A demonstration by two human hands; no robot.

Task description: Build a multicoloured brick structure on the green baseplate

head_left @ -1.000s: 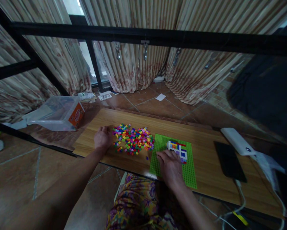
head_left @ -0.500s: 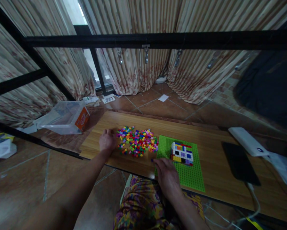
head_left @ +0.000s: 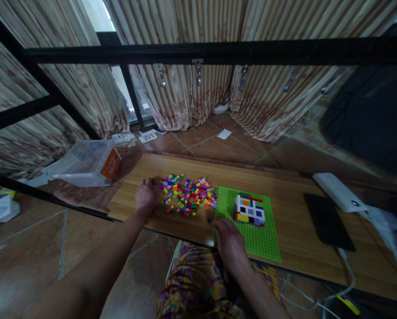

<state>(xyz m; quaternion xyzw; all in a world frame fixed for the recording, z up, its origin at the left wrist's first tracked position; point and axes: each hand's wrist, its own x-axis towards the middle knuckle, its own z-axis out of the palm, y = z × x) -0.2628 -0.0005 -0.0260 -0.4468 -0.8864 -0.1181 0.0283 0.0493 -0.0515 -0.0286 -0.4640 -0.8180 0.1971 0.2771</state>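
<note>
Off the brick build (head_left: 249, 210), now uncovered toward the far edge of the green baseplate (head_left: 260, 243), the right hand (head_left: 230, 243) moves to the plate's left edge beside a dark brick (head_left: 209, 220), yet I can't tell if it or the left hand (head_left: 146, 194) grips anything.

Pretty dim overall tbh. Daylight leaked through the window (head_left: 100, 17) near 11 o'clock, a small glare spot hit the table (head_left: 289, 221) around 6, and edges looked stretched and soft.
</note>
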